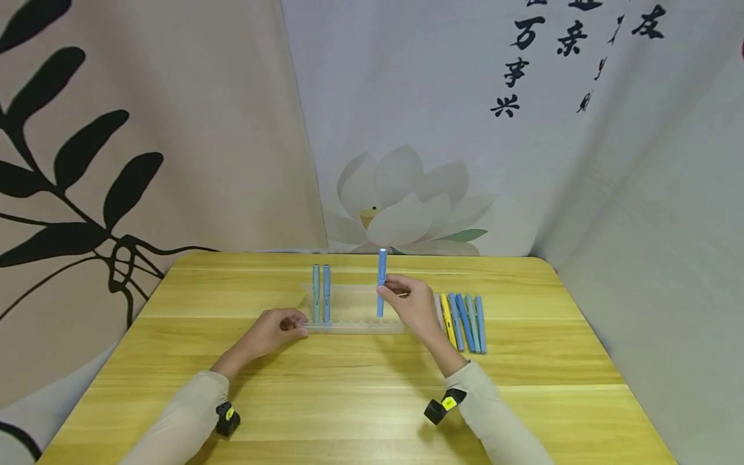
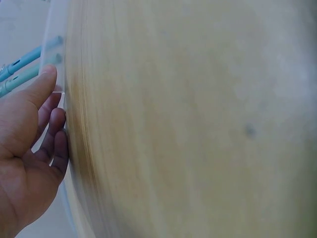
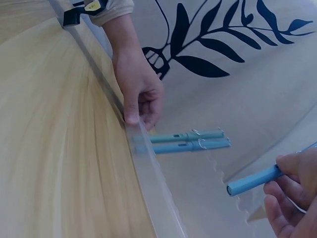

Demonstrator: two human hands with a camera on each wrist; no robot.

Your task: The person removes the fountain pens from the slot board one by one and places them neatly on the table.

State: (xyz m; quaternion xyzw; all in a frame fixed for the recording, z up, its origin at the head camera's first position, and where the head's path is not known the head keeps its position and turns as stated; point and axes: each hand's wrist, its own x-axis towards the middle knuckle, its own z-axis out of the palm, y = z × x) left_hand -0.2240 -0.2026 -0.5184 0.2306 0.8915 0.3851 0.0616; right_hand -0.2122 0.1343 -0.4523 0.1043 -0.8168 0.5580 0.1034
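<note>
My left hand (image 1: pixel 279 326) pinches the left end of a clear plastic pen rack (image 1: pixel 354 328), with the thumb along its front in the left wrist view. Two capped pens stand upright in the rack near that hand: a light green pen (image 1: pixel 316 294) and a blue pen (image 1: pixel 327 294). Toward the rack's right part, my right hand (image 1: pixel 409 302) pinches another blue pen (image 1: pixel 382 266) between thumb and fingers. This pen is upright, and its lower end (image 3: pixel 237 188) appears just above the rack's notched edge, apart from it.
Right of the rack, a row of several pens lies on the wooden table, among them a yellow pen (image 1: pixel 448 320) and a blue pen (image 1: pixel 465 323). The right hand partly covers the row's left end. A printed curtain (image 1: pixel 232 129) hangs behind the table (image 1: pixel 325 400).
</note>
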